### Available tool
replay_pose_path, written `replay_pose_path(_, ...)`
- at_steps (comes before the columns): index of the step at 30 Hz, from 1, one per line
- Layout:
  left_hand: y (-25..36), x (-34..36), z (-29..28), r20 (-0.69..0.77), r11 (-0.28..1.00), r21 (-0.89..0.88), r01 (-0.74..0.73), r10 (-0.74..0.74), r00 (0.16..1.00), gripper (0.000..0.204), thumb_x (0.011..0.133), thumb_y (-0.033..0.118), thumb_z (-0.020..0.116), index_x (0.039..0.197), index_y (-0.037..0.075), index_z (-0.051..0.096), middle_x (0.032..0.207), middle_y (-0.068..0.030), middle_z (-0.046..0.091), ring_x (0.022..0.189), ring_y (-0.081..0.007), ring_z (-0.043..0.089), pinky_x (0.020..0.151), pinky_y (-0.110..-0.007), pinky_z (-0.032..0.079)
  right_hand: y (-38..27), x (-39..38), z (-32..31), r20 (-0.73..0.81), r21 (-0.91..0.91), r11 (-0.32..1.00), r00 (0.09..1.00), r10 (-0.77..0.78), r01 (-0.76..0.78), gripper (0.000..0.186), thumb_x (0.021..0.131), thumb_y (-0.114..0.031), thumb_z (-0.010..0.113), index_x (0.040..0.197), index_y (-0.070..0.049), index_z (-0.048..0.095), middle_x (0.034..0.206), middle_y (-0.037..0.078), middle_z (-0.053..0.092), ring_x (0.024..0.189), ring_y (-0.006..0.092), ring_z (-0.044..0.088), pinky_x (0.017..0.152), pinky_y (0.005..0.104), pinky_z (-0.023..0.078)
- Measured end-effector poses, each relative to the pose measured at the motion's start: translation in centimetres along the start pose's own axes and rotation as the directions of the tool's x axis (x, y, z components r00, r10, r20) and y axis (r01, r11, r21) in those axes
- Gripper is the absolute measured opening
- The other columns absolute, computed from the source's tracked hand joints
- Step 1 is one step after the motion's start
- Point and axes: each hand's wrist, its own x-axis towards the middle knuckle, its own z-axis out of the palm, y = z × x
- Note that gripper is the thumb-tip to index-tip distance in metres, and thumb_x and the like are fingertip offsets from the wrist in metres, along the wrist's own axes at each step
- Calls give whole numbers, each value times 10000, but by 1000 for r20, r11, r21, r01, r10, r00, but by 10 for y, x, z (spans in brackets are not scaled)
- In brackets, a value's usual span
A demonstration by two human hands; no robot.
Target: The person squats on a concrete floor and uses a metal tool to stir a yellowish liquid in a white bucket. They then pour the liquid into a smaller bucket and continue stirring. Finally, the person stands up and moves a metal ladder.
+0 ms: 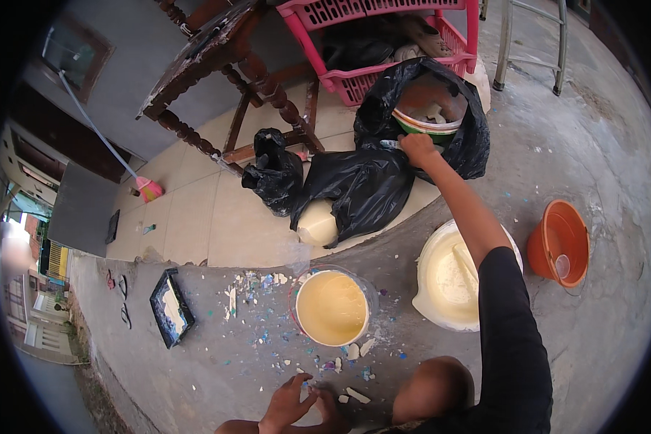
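1. Paint tub [428,116], white with a green band, sits inside an open black plastic bag [383,170] on the pale tiles, under a pink crate [383,76].
2. The right hand [417,148] reaches far out and closes on the tub's near rim; what the fingers pinch I cannot tell.
3. The left hand [289,401] rests spread on the concrete among paint chips.
4. The tub is not lifted out yet; a bucket of cream paint [333,307] already stands open nearby.
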Motion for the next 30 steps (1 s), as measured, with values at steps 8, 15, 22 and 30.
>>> replay_pose_path(8,-12,-14,9,18,997,69,32,-34,999,426,827,292,588,1161,51,477,1056,-216,585,959,-397,575,812,-444,474,7,-76,-120,-310,572,811,948,73,125,242,763,-138,661,875,73,623,811,266,611,702,399,606,669,381,498)
replay_pose_path(15,-6,-14,-12,-63,993,-4,-121,121,991,375,813,199,638,1138,57,517,1070,-171,604,976,-323,604,815,-380,486,24,-126,-163,-127,980,-93,912,389,176,314,881,-240,604,1022,39,574,937,108,621,729,190,655,631,255,549)
replay_pose_path(22,48,9,-99,-323,728,-575,-374,217,921,452,959,268,424,1315,-6,379,1348,-162,424,1259,-287,402,1040,-373,325,-54,-141,-201,12,900,-435,999,-30,-24,310,872,-247,618,1017,14,534,995,113,596,732,191,659,630,261,570)
replay_pose_path(30,4,55,-109,-270,-106,-958,-266,34,962,728,946,507,293,1410,-30,130,1421,-172,293,1326,-285,279,1097,-414,210,-248,-142,-205,28,954,-264,919,-393,-142,199,876,-134,607,970,40,590,954,106,610,784,186,648,709,258,560)
